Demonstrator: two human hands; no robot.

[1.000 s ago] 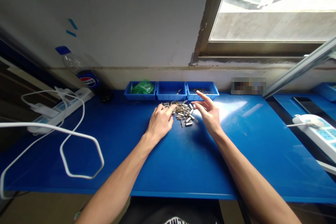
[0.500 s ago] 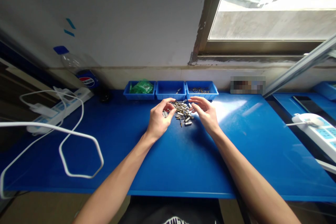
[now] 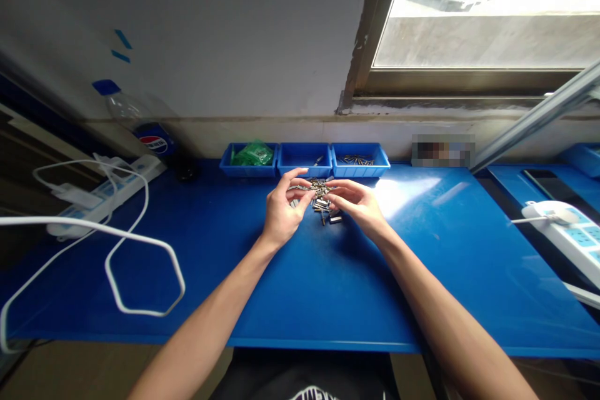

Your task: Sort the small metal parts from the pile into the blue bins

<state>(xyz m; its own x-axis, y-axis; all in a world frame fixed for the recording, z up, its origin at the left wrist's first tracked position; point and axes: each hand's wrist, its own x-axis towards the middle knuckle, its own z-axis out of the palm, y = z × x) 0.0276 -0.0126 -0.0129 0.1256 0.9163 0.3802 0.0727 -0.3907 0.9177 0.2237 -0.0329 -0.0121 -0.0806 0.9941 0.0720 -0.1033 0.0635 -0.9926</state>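
Note:
A pile of small metal parts, silver cylinders and thin brass-coloured pins, lies on the blue table. At the pile's left side is my left hand, its thumb and fingers curled together in a pinch. From the right, my right hand reaches over the pile with thumb and fingertips drawn close. The two sets of fingertips nearly meet above the parts. Whatever sits between them is too small to make out.
Behind the pile stand three blue bins: one with a green plastic bag, a middle bin with a few parts, and one with thin pins. A cola bottle, white cable and power strip are left; another power strip is right.
My right hand has moved left over the pile, closing in on my left hand. The fingers of my right hand have drawn closer together.

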